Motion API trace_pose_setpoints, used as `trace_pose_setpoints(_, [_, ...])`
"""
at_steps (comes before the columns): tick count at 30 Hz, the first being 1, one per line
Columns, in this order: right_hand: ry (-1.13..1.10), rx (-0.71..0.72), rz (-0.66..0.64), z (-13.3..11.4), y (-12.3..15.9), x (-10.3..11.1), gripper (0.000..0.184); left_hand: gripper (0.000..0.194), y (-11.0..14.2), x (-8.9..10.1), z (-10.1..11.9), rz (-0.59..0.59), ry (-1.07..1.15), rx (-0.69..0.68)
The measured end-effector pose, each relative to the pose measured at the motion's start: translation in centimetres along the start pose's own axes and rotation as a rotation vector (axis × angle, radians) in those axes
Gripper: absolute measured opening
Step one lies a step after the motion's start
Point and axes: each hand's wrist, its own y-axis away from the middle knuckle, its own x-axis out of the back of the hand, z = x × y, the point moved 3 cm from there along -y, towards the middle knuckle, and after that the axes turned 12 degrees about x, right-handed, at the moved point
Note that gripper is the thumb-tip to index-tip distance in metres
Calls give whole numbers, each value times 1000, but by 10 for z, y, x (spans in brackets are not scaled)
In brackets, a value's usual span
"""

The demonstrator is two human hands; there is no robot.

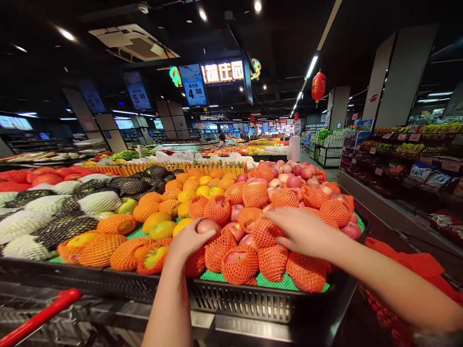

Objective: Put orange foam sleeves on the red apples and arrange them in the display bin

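The left hand (188,243) has its grip closed on a bare, round, pinkish-red apple (208,226) above the front of the heap, while the right hand (302,229) reaches over a round apple in orange foam netting (265,232), though I cannot tell whether its partly hidden fingers pinch it. Dragging that netted apple out could loosen its neighbours and send some over the low rim of the black slatted plastic tray (249,301); the bare apple, smooth and without netting, could slip and bruise if the thumb eased.
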Motion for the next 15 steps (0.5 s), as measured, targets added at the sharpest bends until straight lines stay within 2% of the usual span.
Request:
trace_pose_setpoints(1, [27, 82, -19, -11, -48, -6, 50, 75, 1, 0, 0, 2, -4, -3])
trace_pose_setpoints(3, [97, 100, -79, -19, -131, -28, 56, 72, 5, 0, 1, 13, -10, -8])
trace_pose_setpoints(5, [95, 134, -142, -18, -188, -60, 62, 70, 8, 0, 3, 29, -13, -16])
trace_pose_setpoints(6, [82, 172, -182, -15, -206, -76, 73, 69, 10, 1, 4, 38, -12, -21])
trace_pose_setpoints(9, [57, 233, -257, -5, -232, -112, 100, 64, 16, 3, 6, 66, 6, -52])
trace_pose_setpoints(12, [73, 235, -259, -1, -240, -123, 91, 60, 20, 4, 5, 100, 64, -91])
trace_pose_setpoints(15, [89, 219, -263, 2, -250, -117, 87, 60, 25, 6, 2, 182, 199, -106])
